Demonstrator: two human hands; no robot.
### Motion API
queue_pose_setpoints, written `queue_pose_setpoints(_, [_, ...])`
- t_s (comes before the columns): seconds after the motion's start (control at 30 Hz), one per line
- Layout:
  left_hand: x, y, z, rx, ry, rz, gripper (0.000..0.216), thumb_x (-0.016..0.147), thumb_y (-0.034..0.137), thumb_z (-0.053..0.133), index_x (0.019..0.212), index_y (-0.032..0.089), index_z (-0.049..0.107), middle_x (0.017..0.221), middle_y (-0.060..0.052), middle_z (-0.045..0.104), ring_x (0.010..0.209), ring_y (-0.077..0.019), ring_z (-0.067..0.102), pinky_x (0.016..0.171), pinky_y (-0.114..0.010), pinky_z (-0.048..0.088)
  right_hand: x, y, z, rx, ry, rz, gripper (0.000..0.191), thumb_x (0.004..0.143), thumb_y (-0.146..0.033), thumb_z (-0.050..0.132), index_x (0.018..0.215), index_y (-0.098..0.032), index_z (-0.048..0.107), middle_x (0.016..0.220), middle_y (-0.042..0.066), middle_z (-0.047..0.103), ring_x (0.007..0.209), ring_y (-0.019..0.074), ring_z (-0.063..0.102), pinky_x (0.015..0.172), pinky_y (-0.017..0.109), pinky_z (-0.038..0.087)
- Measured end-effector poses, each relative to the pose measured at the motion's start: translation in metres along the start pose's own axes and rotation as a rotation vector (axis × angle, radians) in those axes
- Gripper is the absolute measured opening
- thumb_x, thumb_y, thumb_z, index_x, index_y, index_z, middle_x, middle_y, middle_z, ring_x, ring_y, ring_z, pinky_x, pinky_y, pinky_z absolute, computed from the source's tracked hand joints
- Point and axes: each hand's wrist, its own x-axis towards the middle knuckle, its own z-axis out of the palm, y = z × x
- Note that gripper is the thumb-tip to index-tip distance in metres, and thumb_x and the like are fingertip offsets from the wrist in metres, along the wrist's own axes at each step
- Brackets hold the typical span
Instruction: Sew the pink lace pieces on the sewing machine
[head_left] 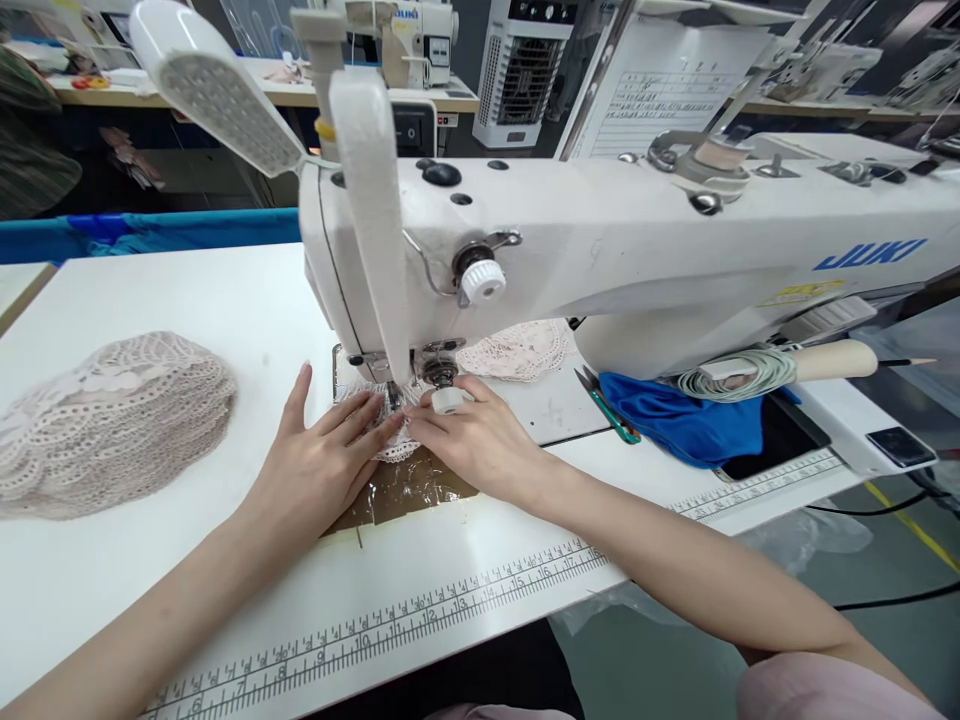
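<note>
A small piece of pale lace lies under the presser foot of a white sewing machine. My left hand rests flat, thumb spread away and fingertips on the lace's left side, close to the needle area. From the right, my right hand has its fingers bent and pressed together at the lace's edge, partly behind a white knob. Brown tape covers the bed in front of the lace. The exact needle point is hidden by the fingers and machine head.
Stacked lace pieces sit at left; another lace piece lies behind the needle area. Thread snips, blue cloth, a phone and a coil of cord are at right. A printed ruler follows the front edge.
</note>
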Motion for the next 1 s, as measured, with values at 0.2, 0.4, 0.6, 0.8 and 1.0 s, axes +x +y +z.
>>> queue_pose_setpoints(0.2, [-0.001, 0.001, -0.001, -0.028, 0.016, -0.016, 0.036, 0.092, 0.017, 0.047, 0.126, 0.016, 0.060, 0.120, -0.014, 0.066, 0.114, -0.0292, 0.061, 0.116, -0.065, 0.013, -0.001, -0.002, 0.003, -0.046, 0.129, -0.024, 0.027, 0.093, -0.004, 0.043, 0.088, -0.018, 0.066, 0.097, 0.002, 0.075, 0.088, 0.0154, 0.061, 0.091, 0.034, 0.035])
queue_pose_setpoints(0.4, [0.001, -0.001, -0.002, -0.337, -0.023, -0.234, 0.026, 0.092, 0.027, 0.050, 0.110, 0.027, 0.068, 0.107, -0.006, 0.063, 0.099, -0.0213, 0.059, 0.105, -0.054, 0.037, -0.002, -0.004, 0.004, 0.206, 0.175, 0.143, 0.023, 0.095, -0.014, 0.048, 0.091, -0.020, 0.070, 0.075, -0.002, 0.073, 0.073, 0.0126, 0.061, 0.088, 0.030, 0.040])
queue_pose_setpoints(0.6, [0.007, -0.009, -0.001, -0.633, -0.117, -0.411, 0.032, 0.095, 0.039, 0.043, 0.086, 0.028, 0.072, 0.106, -0.002, 0.062, 0.101, -0.0207, 0.055, 0.089, -0.046, 0.046, 0.001, 0.000, 0.003, 0.372, 0.082, 0.309, 0.022, 0.096, -0.025, 0.052, 0.092, -0.020, 0.073, 0.076, -0.001, 0.073, 0.069, 0.0138, 0.062, 0.088, 0.032, 0.042])
queue_pose_setpoints(0.8, [-0.001, 0.009, -0.010, -0.291, 0.012, -0.163, 0.021, 0.092, 0.025, 0.052, 0.098, 0.027, 0.072, 0.110, -0.004, 0.065, 0.106, -0.0223, 0.058, 0.111, -0.060, 0.027, -0.007, -0.008, -0.002, 0.346, 0.163, 0.157, 0.018, 0.092, -0.018, 0.055, 0.085, -0.019, 0.072, 0.091, -0.001, 0.076, 0.082, 0.0145, 0.064, 0.088, 0.032, 0.040])
queue_pose_setpoints(1.0, [-0.007, 0.027, -0.016, -0.040, 0.081, -0.006, 0.028, 0.090, 0.015, 0.054, 0.116, 0.016, 0.066, 0.115, -0.007, 0.070, 0.113, -0.0250, 0.062, 0.117, -0.053, 0.023, -0.010, -0.012, -0.002, 0.213, 0.238, 0.044, 0.021, 0.090, -0.009, 0.053, 0.084, -0.017, 0.071, 0.096, 0.000, 0.076, 0.090, 0.0158, 0.065, 0.089, 0.032, 0.040])
